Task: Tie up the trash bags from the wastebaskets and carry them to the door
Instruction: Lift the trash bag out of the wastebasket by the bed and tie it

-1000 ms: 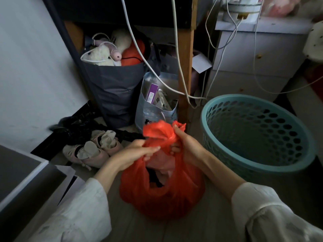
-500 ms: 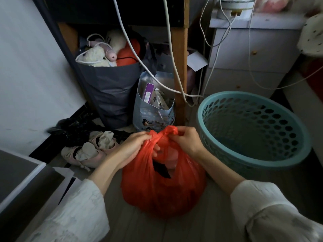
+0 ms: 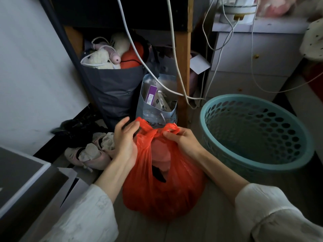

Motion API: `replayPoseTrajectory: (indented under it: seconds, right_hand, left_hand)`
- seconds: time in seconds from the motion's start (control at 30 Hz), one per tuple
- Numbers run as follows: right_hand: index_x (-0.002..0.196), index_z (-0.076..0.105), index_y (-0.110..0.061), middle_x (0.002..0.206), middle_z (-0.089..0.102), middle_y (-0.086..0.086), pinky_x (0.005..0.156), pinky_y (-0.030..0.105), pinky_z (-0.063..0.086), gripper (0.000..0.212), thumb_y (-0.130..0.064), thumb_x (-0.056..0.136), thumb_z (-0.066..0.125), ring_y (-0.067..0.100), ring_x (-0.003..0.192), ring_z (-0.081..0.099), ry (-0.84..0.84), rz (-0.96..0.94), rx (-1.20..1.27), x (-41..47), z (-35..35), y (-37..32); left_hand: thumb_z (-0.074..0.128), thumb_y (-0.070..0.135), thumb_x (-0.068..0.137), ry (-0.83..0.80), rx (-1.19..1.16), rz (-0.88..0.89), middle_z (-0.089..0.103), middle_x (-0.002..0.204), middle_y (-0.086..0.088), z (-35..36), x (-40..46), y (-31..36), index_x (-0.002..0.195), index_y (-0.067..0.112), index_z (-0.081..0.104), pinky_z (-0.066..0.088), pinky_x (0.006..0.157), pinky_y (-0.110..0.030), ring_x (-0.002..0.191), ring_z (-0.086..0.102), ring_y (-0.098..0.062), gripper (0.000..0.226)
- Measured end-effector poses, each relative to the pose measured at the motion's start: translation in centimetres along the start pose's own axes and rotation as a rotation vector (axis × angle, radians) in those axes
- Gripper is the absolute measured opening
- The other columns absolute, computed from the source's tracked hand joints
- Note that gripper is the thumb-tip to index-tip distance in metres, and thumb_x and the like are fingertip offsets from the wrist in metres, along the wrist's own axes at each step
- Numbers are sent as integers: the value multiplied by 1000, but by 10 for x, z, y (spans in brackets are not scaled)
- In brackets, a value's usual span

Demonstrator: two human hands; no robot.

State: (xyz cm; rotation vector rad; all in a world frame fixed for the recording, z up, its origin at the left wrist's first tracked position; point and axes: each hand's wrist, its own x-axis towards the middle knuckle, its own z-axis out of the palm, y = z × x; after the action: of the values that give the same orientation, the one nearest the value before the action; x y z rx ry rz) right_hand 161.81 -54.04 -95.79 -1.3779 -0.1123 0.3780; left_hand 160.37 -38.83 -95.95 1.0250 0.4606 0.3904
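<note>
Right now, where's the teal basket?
In the head view, the teal basket sits on the floor to the right of the red trash bag, empty.

Red-orange trash bag [image 3: 162, 187]; teal, hole-patterned wastebasket [image 3: 258, 135]; dark grey bag [image 3: 113, 91]; pale pink shoes [image 3: 90, 152]; white sleeves [image 3: 83, 217].
</note>
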Motion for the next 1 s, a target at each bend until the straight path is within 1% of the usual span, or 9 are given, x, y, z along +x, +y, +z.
replayPoseTrajectory:
  seconds: [0.17,0.27,0.37,0.47,0.6,0.73,0.8,0.87,1.0]
  right_hand:
    - [76,64,-10,74,61,6,70,20,47,15,-1,86,56,11,66,57,-32,-29,-16,-6,13,-1]
    - [77,66,-8,73,62,3,68,16,47,13,-3,86,57,5,65,58,-50,-47,-51,-11,16,0]
    - [93,69,1,91,65,7,87,28,47,15,-7,88,57,14,87,59,-82,-91,-151,-18,20,3]
    - [75,68,-9,114,63,12,104,33,39,22,-11,90,53,12,105,57,-60,-94,-128,-22,12,6]
    - [56,45,-11,90,70,7,92,31,48,43,-23,97,39,23,99,64,11,54,174,-28,-9,15]
    - [47,34,-16,48,58,7,68,24,51,51,-25,97,34,18,63,67,108,194,548,-44,-14,16]
    - [40,33,-17,35,34,0,68,27,46,57,-27,97,35,16,43,49,149,231,634,-47,-16,16]
    - [45,31,-16,34,22,-4,60,27,41,53,-27,97,35,12,35,28,186,256,540,-51,-21,23]
    - [54,28,-16,36,25,-8,42,21,26,44,-17,97,40,9,35,22,201,221,84,-57,-38,40]
  left_hand:
    - [62,61,71,-32,414,-315,70,95,-13,-11,7,0,95,10,67,51,92,-45,92,67,-28,57]
    - [52,40,88,-184,360,-467,66,113,-16,-17,8,-3,113,10,63,46,101,-42,94,64,-22,41]
    - [46,35,92,-14,499,-238,64,115,-17,-19,13,-7,111,7,62,46,99,-47,100,63,-29,37]
    - [41,33,94,198,642,-95,59,119,-8,-29,17,-1,116,4,56,44,101,-43,109,56,-23,40]
    - [38,26,95,227,356,-220,58,124,-11,-46,33,-8,107,7,59,54,78,-35,103,61,-31,31]
    - [24,20,99,159,-100,-304,55,79,-6,-29,19,-12,80,17,51,42,94,-35,86,56,-21,33]
    - [25,8,93,167,-195,-305,33,48,1,-31,18,-14,57,15,37,48,73,-22,48,46,-12,39]
    - [38,10,69,133,-107,-341,21,37,5,-42,18,-16,42,16,38,29,36,-10,23,33,-5,28]
    - [35,20,52,176,64,-378,38,21,7,-79,28,-25,55,17,40,30,26,-11,17,37,-3,7]
